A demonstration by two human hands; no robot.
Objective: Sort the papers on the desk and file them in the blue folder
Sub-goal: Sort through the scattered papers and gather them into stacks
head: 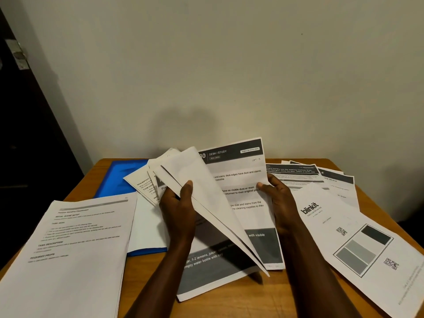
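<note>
My left hand [179, 210] grips a fanned bunch of several printed sheets [202, 187] raised above the desk, its thumb on the front one. My right hand [278, 198] pinches the right edge of the "DESK / STUDY" sheet [238, 177] at the back of that fan. The blue folder [119, 177] lies open at the back left of the desk, partly covered by white paper. A stack of text pages [75, 244] lies at the front left. A "blinkit" sheet [339, 228] and more papers [305, 175] are spread on the right.
The wooden desk [229, 304] stands against a plain wall [229, 65]. A dark doorway [27, 134] is at the left. A grey printed sheet [206, 276] lies flat under my forearms.
</note>
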